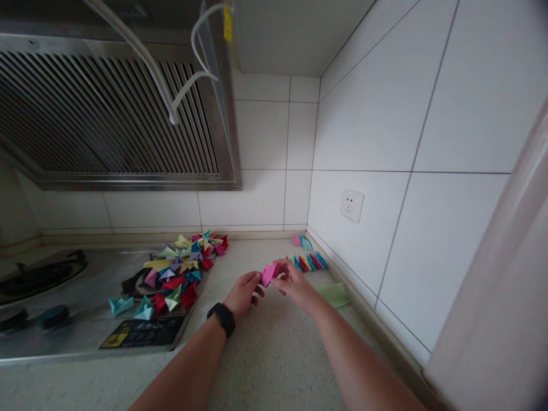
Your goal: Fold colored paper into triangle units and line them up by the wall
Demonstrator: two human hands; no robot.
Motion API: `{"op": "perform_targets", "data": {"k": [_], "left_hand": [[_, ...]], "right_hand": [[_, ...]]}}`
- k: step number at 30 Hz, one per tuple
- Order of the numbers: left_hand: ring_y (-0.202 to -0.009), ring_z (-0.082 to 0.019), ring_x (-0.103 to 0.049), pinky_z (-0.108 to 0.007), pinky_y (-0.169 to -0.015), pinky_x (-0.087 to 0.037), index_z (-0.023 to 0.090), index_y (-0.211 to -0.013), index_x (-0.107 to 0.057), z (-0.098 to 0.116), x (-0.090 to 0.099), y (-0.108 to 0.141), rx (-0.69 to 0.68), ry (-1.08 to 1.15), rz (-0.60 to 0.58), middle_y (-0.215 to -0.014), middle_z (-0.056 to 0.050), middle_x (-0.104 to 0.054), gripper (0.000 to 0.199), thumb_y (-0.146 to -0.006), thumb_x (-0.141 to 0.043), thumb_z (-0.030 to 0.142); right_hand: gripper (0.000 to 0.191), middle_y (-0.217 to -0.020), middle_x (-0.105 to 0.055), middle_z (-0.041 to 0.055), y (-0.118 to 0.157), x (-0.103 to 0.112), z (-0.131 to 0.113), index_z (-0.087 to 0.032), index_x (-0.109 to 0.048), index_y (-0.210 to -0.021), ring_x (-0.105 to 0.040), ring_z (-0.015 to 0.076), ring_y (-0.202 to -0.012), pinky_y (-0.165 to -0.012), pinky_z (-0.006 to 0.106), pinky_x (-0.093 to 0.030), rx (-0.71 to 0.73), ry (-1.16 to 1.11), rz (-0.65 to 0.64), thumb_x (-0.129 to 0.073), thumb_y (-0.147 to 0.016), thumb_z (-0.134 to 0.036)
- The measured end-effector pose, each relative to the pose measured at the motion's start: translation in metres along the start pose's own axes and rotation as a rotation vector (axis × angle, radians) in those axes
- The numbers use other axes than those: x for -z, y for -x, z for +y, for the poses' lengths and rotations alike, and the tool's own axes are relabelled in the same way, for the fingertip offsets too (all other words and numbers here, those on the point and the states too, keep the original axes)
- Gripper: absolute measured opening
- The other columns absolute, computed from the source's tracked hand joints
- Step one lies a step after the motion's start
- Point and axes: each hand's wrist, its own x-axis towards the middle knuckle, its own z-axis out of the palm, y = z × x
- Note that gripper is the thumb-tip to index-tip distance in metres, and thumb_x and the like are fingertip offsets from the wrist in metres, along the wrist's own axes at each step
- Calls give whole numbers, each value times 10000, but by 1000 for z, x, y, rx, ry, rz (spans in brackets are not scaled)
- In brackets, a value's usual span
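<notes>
Pink folded paper is, in the head view, between the two hands, over the speckled counter. The left hand pinches its left side between thumb and fingers; the right hand has its fingertips at the opposite side, gripping there too. A dark watch circles the left wrist. Left of the left hand, a heap of colourful folded papers covers part of the stove. Just beyond the right hand stands a row of folded pieces; a green sheet lies beside the right wrist, partly hidden by it.
</notes>
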Motion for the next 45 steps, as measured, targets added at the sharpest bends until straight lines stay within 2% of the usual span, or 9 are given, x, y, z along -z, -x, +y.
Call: {"op": "perform_targets", "data": {"k": [4, 6, 10, 15, 24, 28, 34, 40, 45], "left_hand": [[-661, -99, -531, -150, -424, -345, 157, -902, -560, -4, 0, 0, -22, 21, 9, -874, -41, -539, 403, -809, -474, 541], [-659, -99, -527, -151, -417, -346, 157, -899, -560, -5, 0, -1, -20, 16, 26, -875, -40, -538, 405, -808, -471, 541], [-655, -108, -537, -152, -411, -349, 159, -881, -557, -5, 0, -3, -23, -48, 53, -836, -36, -544, 413, -796, -470, 553], [-580, -115, -518, -177, -416, -375, 146, -834, -581, -5, 2, -5, -73, -286, 118, -694, -24, -548, 414, -816, -444, 536], [-694, -153, -582, -231, -556, -449, 130, -934, -645, -2, 5, -4, -215, -410, 78, -803, -67, -655, 349, -795, -557, 438], [-683, -147, -580, -241, -622, -430, 131, -830, -674, 1, 6, -2, -241, -496, 100, -755, -57, -672, 339, -751, -621, 456], [-626, -136, -552, -232, -578, -381, 137, -765, -687, 6, 4, 4, -224, -571, 115, -698, -43, -670, 394, -739, -609, 523], [-538, -105, -476, -218, -509, -329, 123, -770, -693, 11, 0, 7, -184, -539, 98, -620, -20, -626, 452, -727, -601, 563], [-599, -120, -510, -222, -551, -358, 128, -789, -689, 8, 2, 2, -217, -568, 79, -672, -27, -640, 452, -724, -601, 567]], "right_hand": [[697, -946, -595, 7, 1, -1, -2, -302, -322, -1301, -519, 95, -609, -504, 215, -408, 5, -86, -6, -687, -708, -266], [735, -942, -596, 7, 2, -1, -4, -312, -272, -1341, -536, 96, -614, -519, 222, -419, 7, -107, 2, -672, -727, -258], [562, -929, -602, 23, 2, 1, -6, -251, -417, -1262, -564, 104, -633, -531, 228, -433, -14, -69, -8, -653, -755, -302], [429, -847, -609, 24, -3, 3, 2, -186, -533, -1136, -589, 115, -613, -504, 223, -451, -46, 34, 30, -629, -771, -389], [198, -765, -669, 36, -6, 3, 13, -165, -610, -884, -633, 144, -623, -545, 240, -480, 19, 350, 30, -600, -788, -339], [157, -712, -669, 25, -3, 2, 11, -167, -610, -857, -627, 142, -618, -573, 243, -476, 47, 393, 23, -599, -788, -307], [159, -632, -655, 16, -3, 3, 11, -172, -652, -795, -599, 139, -577, -552, 235, -429, 46, 537, 82, -605, -783, -324], [134, -698, -680, 29, -3, 3, 4, -178, -672, -750, -596, 146, -630, -587, 239, -409, 138, 664, 123, -616, -779, -297], [112, -694, -669, 21, -3, 4, 2, -174, -660, -740, -587, 141, -638, -585, 230, -405, 118, 651, 94, -626, -767, -278]]}}
